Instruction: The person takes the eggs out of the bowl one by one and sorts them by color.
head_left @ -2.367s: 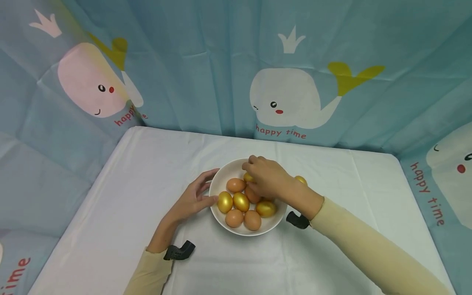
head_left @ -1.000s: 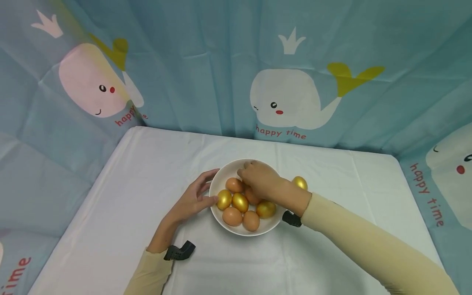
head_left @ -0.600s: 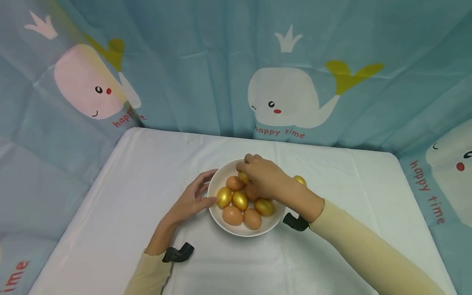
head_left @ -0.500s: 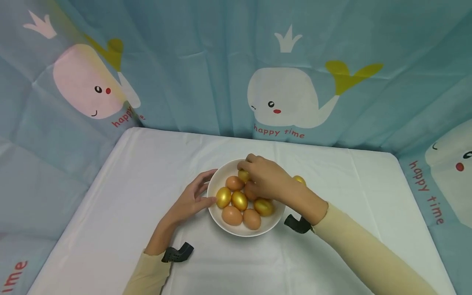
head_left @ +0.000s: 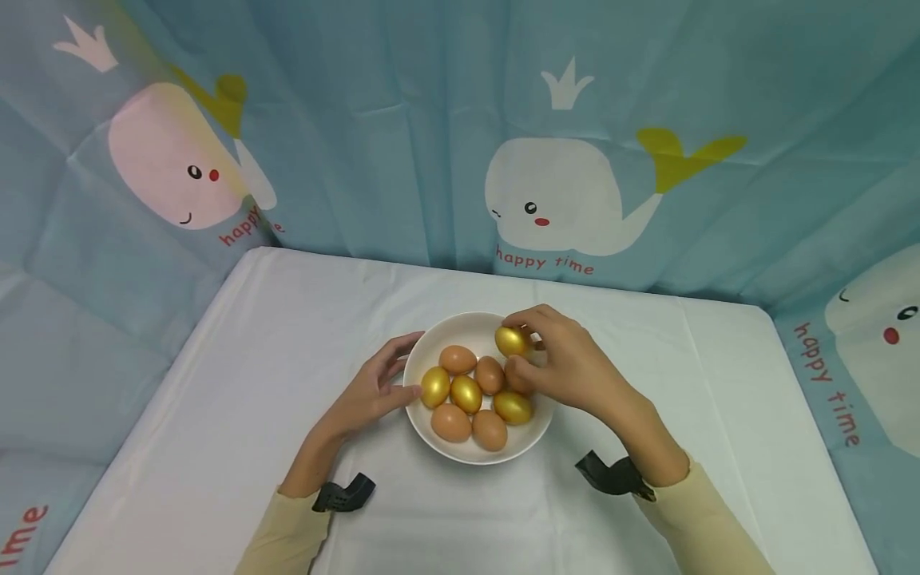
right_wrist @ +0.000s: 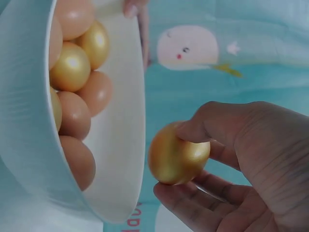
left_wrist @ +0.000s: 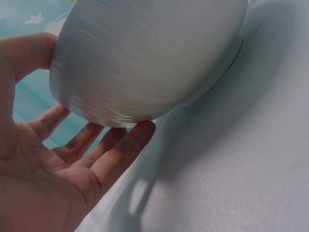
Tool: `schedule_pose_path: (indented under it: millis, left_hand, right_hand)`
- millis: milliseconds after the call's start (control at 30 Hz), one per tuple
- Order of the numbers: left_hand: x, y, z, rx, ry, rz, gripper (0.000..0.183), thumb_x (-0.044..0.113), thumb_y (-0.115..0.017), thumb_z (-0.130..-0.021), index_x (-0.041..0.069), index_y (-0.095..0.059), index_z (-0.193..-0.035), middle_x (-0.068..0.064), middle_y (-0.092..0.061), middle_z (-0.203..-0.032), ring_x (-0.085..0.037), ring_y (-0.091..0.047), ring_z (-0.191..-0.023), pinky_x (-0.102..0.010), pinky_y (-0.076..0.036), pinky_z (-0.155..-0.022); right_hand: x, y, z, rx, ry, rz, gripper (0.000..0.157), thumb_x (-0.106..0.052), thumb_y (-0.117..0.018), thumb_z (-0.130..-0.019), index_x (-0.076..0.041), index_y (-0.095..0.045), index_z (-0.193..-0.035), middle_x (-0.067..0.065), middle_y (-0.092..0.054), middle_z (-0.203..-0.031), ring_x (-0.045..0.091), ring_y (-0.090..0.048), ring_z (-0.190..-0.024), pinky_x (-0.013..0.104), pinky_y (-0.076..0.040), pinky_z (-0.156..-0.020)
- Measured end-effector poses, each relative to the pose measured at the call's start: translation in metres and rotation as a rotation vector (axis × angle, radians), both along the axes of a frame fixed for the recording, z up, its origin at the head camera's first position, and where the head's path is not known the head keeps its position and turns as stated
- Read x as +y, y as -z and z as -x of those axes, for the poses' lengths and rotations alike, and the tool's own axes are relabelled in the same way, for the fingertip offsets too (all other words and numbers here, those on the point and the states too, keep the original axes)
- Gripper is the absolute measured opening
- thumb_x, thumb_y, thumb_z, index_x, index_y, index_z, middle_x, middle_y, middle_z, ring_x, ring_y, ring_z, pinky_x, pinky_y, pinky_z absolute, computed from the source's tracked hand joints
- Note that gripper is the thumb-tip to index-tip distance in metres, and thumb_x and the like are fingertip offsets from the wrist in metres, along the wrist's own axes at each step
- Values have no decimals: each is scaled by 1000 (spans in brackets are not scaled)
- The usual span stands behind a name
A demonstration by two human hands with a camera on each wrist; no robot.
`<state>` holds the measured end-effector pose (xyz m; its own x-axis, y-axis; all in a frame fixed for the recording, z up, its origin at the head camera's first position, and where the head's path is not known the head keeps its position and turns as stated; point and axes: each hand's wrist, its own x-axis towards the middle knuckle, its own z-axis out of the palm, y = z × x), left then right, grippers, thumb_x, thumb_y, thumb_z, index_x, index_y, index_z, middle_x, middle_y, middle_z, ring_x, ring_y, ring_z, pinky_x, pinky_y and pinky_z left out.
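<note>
In the head view a white bowl (head_left: 424,351) stands on the table. Brown eggs (head_left: 451,423) and gold eggs (head_left: 466,394) lie in it. My left hand (head_left: 374,387) holds the bowl's left side; the left wrist view has its thumb at the rim and its fingertips against the outer wall. With thumb and fingertips my right hand (head_left: 564,359) pinches a gold egg (right_wrist: 176,154). That egg is at the bowl's back right rim in the head view, and outside the rim, apart from it, in the right wrist view. My right hand partly covers a brown egg.
White cloth covers the table (head_left: 287,319). Behind it and at both sides hangs a blue curtain (head_left: 402,160) with whale prints. A black wrist mount sits on each forearm.
My right hand has moved right from inside the bowl, lifting the gold egg from its back part. The gold egg seen on the table at right is now hidden. My left hand stays put.
</note>
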<state>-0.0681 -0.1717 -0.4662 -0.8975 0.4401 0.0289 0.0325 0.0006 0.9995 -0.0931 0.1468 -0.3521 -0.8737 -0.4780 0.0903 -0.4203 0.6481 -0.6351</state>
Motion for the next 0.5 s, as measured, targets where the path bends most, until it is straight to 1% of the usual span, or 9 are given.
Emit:
schedule_pose_path:
  millis: [133,233,367,500]
  left_hand:
    - [0,-2,0,-10,7,-2,76,6,-71,-96,13,-36,-163,-17,-38,-165,-44,-48,-145,-31,-63,-98]
    - [0,-2,0,-10,9,1,75,7,-71,-97,13,-36,-163,-17,-38,-166,-45,-48,-146,-32,-63,-98]
    - [0,-2,1,-6,7,1,75,8,-72,-96,14,-36,-163,-16,-38,-166,-44,-48,-146,-32,-63,-98]
    - [0,-1,0,-8,0,3,75,8,-72,-96,14,-37,-162,-16,-38,-165,-43,-48,-146,-31,-63,-98]
  right_hand:
    - [9,2,-2,-12,17,55,39,-10,-78,-92,-11,-68,-130,3,-69,-126,19,-69,-114,37,-65,-94]
    - [17,4,-5,-12,44,95,41,-7,-77,-93,-9,-66,-132,4,-69,-127,20,-68,-117,37,-66,-94]
    - [28,7,-8,-8,102,119,43,-5,-77,-93,-9,-65,-134,6,-69,-128,23,-68,-118,40,-66,-93]
    - [41,13,-10,-11,162,122,41,-6,-77,-94,-11,-66,-133,7,-69,-130,26,-67,-119,44,-66,-93]
